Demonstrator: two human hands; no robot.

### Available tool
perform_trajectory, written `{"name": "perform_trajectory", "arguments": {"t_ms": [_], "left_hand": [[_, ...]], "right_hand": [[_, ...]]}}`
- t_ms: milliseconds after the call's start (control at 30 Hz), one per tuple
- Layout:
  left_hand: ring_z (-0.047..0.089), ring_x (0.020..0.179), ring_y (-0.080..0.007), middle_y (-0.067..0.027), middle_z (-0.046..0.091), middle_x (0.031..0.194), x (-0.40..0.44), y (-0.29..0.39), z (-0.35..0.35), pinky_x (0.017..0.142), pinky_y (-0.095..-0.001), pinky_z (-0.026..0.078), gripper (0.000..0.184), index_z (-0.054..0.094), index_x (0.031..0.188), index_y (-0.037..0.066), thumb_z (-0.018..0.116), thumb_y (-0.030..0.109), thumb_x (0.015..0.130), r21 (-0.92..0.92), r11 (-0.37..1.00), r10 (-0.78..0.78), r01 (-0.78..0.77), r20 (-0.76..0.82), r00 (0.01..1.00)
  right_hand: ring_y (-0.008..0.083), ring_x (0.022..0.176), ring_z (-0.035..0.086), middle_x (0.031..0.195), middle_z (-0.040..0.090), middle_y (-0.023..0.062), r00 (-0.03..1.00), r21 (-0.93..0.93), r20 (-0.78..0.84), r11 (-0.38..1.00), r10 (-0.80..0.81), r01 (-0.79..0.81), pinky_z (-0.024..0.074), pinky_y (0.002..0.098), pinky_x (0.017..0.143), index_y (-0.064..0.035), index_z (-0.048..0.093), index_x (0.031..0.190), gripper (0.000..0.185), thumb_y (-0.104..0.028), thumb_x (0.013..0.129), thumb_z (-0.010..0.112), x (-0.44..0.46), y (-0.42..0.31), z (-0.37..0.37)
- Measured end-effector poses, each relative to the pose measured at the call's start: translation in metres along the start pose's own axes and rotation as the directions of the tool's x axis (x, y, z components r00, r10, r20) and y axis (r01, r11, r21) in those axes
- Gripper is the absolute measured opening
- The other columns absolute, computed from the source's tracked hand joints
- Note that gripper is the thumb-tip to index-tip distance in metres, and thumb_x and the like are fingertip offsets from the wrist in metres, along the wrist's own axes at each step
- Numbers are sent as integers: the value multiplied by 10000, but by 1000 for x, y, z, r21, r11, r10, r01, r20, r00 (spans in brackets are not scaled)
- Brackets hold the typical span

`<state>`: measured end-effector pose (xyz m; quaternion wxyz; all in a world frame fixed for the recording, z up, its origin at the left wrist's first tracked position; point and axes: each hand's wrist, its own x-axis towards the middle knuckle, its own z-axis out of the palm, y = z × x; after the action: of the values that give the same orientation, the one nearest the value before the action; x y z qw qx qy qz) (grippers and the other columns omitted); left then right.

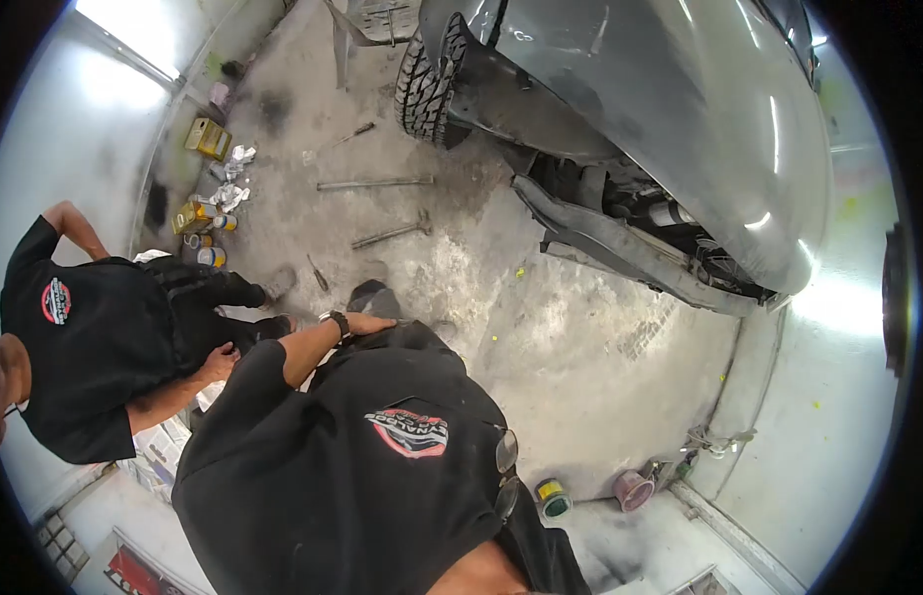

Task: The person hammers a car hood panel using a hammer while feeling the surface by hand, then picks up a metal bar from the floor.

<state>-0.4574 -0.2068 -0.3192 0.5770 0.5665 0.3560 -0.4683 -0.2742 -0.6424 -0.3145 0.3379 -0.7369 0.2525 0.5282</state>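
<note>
My left hand, with a dark watch on its wrist, lies on my dark trousers near my lap. Its fingers look stretched out and hold nothing I can see. No part of my right hand shows; only the dark sleeve on that side is visible. Sunglasses hang at the collar of my black shirt. Beyond my left hand, a hammer-like tool, a long metal bar and a slim pointed tool lie on the floor.
A grey vehicle stands ahead with its front end exposed and a tyre showing. Another person in black is at my left. Cans and crumpled paper line the left wall. Two buckets stand at right.
</note>
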Motion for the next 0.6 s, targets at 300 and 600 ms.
{"name": "perform_trajectory", "arguments": {"t_ms": [300, 600], "left_hand": [[528, 1405, -424, -369, 522, 1486, -38, -104, -73, 1160, -453, 418, 1136, 504, 1444, -172, 550, 810, 874, 142, 989, 0, 42, -278, 961], [566, 1354, -436, -325, 586, 1438, 14, -133, -220, 1142, -472, 448, 891, 556, 1445, -86, 668, 600, 888, 198, 980, 41, 26, -330, 943]], "right_hand": [[192, 479, 579, 627, 571, 75, 983, -245, -181, 970, -34, -11, 438, 353, 443, 56, 670, 1043, 491, -432, 1040, 613, -26, 37, 75], [215, 465, 579, 632, 578, 96, 985, -380, -167, 925, -46, -21, 443, 372, 431, 71, 669, 1011, 472, -398, 1034, 625, -19, 1, 169]]}}
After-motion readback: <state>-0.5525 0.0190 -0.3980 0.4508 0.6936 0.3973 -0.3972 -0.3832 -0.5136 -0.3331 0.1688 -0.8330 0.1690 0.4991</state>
